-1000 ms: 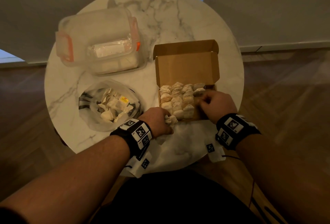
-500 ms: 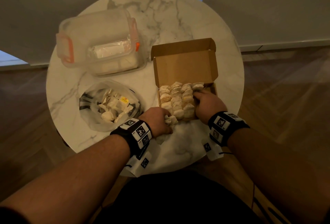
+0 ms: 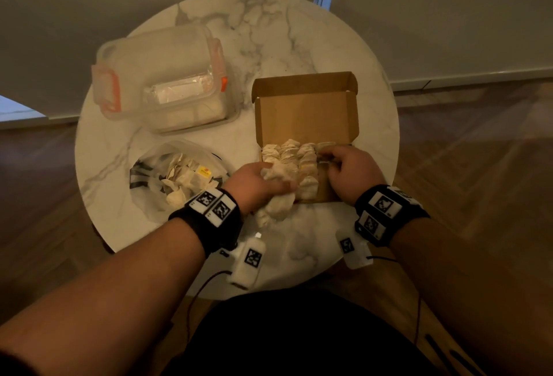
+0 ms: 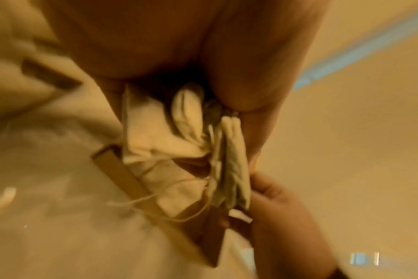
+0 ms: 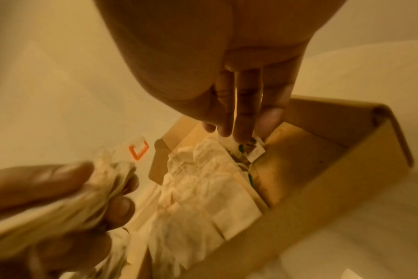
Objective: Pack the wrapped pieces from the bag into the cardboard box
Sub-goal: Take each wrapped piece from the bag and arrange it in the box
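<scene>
A round marble table (image 3: pixel 344 55) carries a lidded clear container (image 3: pixel 161 82) at the far left, an open cardboard box (image 3: pixel 305 112) at the right with rows of wrapped pieces (image 3: pixel 288 155) packed along its left side, and a clear bag (image 3: pixel 179 178) of more pieces at the near left. The left hand (image 3: pixel 254 185) curls its fingers round a bunch of pieces (image 3: pixel 276 205) at the box's near left corner. The right hand (image 3: pixel 350 172) reaches into the box, fingertips (image 5: pixel 241 132) pressed together and pinching a small tag (image 5: pixel 253 151).
</scene>
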Demonstrator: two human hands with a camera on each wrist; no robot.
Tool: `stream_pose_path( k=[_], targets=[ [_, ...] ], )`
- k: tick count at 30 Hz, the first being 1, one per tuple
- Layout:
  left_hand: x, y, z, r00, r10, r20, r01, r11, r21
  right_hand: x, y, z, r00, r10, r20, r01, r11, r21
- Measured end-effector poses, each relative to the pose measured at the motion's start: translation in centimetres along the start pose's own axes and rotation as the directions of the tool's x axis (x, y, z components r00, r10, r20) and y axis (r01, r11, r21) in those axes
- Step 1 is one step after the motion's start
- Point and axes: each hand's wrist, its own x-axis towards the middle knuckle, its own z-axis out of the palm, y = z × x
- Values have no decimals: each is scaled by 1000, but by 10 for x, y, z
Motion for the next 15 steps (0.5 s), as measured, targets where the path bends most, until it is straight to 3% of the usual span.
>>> stream_pose_path(
  k=[2, 5, 7, 10, 15],
  targets=[
    [0, 11, 6, 998, -54, 40, 65, 917, -394, -2, -2, -6, 999, 7, -37, -6, 999, 47],
    [-3, 34, 15, 993, -79, 83, 114, 766, -633, -7, -8, -18, 997, 9, -82, 1, 992, 127],
    [-1, 41, 17, 996, -31, 86, 82, 728, -681, -14, -15, -26, 997, 13, -79, 9, 964, 268],
    [1, 46, 21, 997, 70, 45, -25, 771, -637, -23, -27, -36, 1000, 18, -2, -15, 867, 497],
    [4, 48, 27, 989, 148, 12, -111, 790, -603, -24, -29, -44, 999, 2, 33, -19, 842, 539]
  ],
)
